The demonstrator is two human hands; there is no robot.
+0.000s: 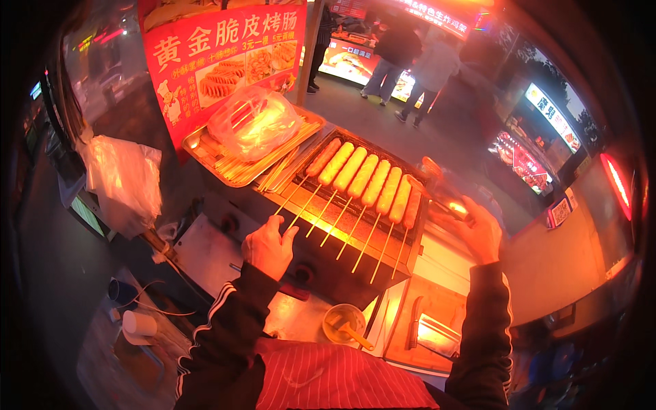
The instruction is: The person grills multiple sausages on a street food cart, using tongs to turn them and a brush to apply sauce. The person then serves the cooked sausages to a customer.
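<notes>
A row of several skewered sausages [364, 177] lies on a grill [328, 215], their wooden sticks pointing towards me. Most are pale yellow; the leftmost sausage [324, 157] and the rightmost are redder. At the near left edge, my left hand [269, 248] pinches a stick end between thumb and fingers; by the view it is one of the two leftmost sticks. To the right of the grill, my right hand [476, 230] grips metal tongs [448, 207], whose reddish tips reach the top of the rightmost sausages. Exactly what the tips touch is hard to tell.
A metal tray [205, 166] of wooden skewers with a plastic bag [256, 123] adjoins the grill's left. Plastic bags [123, 179] hang at left. Nearer me are a bowl with a brush [343, 324] and a wooden board [400, 328]. People [397, 51] stand beyond, by another stall.
</notes>
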